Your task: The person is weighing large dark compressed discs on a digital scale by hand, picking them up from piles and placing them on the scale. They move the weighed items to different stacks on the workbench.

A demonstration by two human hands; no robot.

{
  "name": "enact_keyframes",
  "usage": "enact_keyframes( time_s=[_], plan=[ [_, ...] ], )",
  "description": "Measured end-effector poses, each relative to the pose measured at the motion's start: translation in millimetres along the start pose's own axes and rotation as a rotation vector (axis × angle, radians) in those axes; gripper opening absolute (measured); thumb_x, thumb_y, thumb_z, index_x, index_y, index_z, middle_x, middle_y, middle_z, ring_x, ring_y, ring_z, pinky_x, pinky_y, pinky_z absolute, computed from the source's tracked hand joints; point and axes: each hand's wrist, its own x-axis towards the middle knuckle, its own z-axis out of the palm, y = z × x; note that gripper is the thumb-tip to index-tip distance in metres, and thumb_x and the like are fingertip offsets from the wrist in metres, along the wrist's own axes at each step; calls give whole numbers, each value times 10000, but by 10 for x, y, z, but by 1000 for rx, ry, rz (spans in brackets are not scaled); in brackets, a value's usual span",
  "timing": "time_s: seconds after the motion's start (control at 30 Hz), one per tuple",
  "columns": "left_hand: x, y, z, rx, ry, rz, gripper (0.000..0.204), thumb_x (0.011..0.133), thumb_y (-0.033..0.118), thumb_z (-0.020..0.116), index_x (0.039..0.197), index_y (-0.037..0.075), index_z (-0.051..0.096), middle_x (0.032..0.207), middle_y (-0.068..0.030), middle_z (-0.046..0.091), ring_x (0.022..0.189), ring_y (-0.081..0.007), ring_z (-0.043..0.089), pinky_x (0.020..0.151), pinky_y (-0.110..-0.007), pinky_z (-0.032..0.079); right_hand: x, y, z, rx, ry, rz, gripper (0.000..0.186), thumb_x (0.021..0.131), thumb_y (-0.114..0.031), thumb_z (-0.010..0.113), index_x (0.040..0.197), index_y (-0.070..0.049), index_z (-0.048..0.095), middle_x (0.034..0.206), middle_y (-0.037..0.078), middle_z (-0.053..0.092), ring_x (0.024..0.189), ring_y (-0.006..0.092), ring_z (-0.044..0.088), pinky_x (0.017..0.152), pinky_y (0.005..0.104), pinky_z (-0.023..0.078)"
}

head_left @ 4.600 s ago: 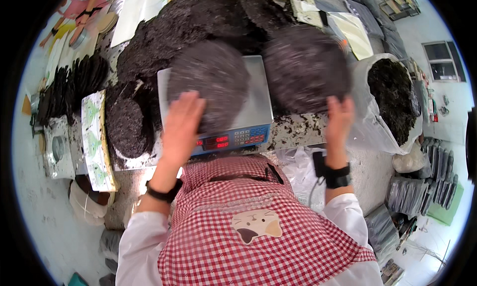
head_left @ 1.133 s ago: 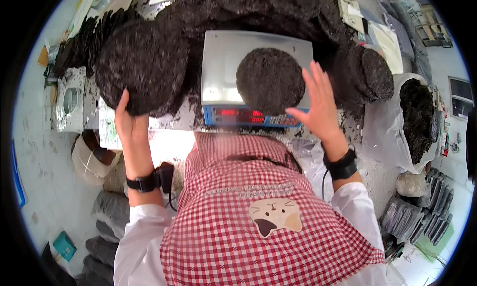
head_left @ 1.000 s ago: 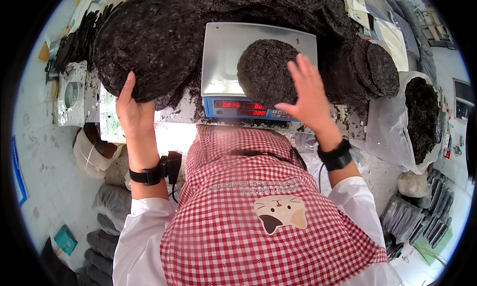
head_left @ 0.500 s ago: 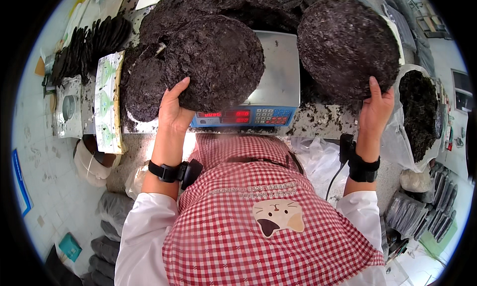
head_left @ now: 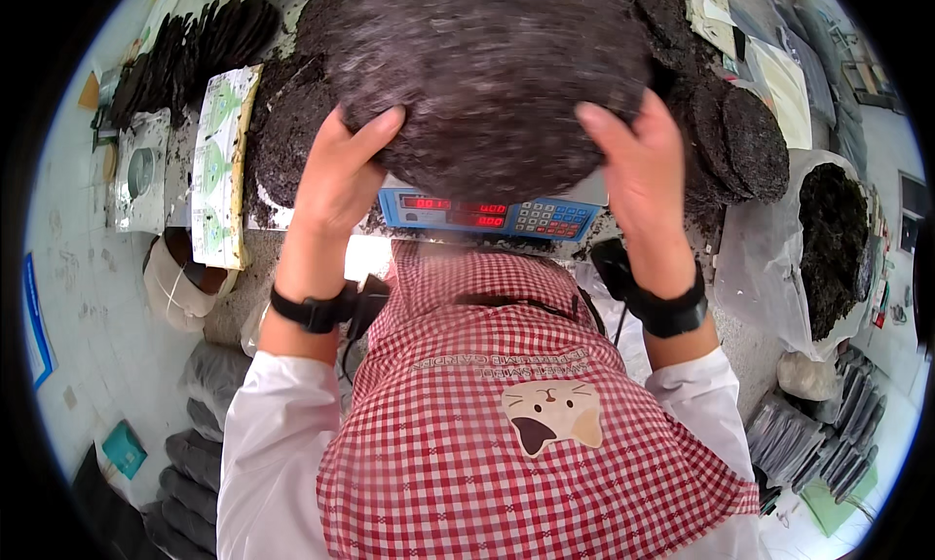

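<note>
A large round cake of what looks like dark dried seaweed (head_left: 487,83) is held up in front of me, blurred by motion. My left hand (head_left: 341,166) grips its left edge, thumb on the near face. At its right edge my right hand (head_left: 640,161) holds it the same way. Whether one cake or two pressed together are in my hands, I cannot tell. Below and behind it stands a blue digital scale (head_left: 399,207) with lit red digits; the cake hides most of its metal pan.
More dark seaweed (head_left: 292,131) lies heaped behind and left of the scale. A stack of round cakes (head_left: 745,136) sits to its right, beside an open clear bag of seaweed (head_left: 838,253). A white-and-green carton (head_left: 222,166) stands at left, near a row of dark cakes (head_left: 195,58).
My hands, apart before with one round cake each, have come together over the scale. The right one moved left with its cake, uncovering the stack at right. The left cake no longer shows separately.
</note>
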Motion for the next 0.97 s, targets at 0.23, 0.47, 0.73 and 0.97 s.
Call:
enact_keyframes(
  time_s=[0.23,0.47,0.73,0.97],
  plan=[
    [-83,347,-737,-156,409,336,453,887,35,610,1300,-9,430,1259,-153,532,1140,-302,536,992,-480,430,266,-80,-165,-516,25,-434,619,777,-95,705,1337,-27,451,1346,143,499,1227,248,498,1031,375,392],
    [-376,343,-1319,-201,597,373,482,920,51,564,1366,42,383,1322,-142,483,1196,-307,485,1018,-525,396,-388,1065,-79,-1441,-451,-350,677,689,-155,739,1314,-68,491,1423,122,415,1320,300,383,1064,459,342],
    [-66,374,-914,-98,617,380,457,921,66,573,1343,31,402,1289,-152,511,1143,-301,524,984,-498,445,-356,543,-363,-1036,-159,-252,366,748,-34,644,1113,-49,627,1136,86,640,1050,207,600,918,329,464],
    [-24,184,-758,332,618,460,459,912,115,600,1279,-114,449,1237,-165,562,1087,-216,580,932,-293,471,-267,783,-232,248,281,265,387,924,-68,572,1295,-24,473,1234,92,577,1086,154,552,976,301,412]
  ],
)
